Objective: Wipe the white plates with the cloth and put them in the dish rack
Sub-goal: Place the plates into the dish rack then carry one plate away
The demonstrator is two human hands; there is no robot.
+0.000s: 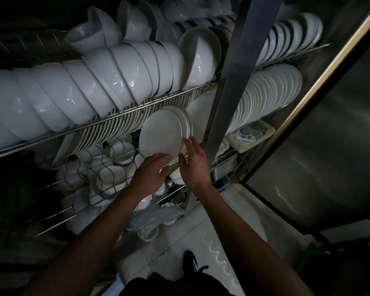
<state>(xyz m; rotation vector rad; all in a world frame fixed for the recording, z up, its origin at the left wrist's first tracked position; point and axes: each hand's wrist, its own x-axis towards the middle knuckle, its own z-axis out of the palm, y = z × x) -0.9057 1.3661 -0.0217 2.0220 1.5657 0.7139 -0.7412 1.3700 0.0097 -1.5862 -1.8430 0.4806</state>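
The room is dim, with light catching only the glossy surfaces. A steel post runs steeply up the middle. Just right of the post stands a brushed-metal cabinet door with a pale edge strip. Below the post lies a white tiled floor, reflecting a wavy glare. Left of the post everything falls into darkness.

Both bare arms reach forward; the left hand has fingers curled, while the right hand has fingers extended, palm facing left.
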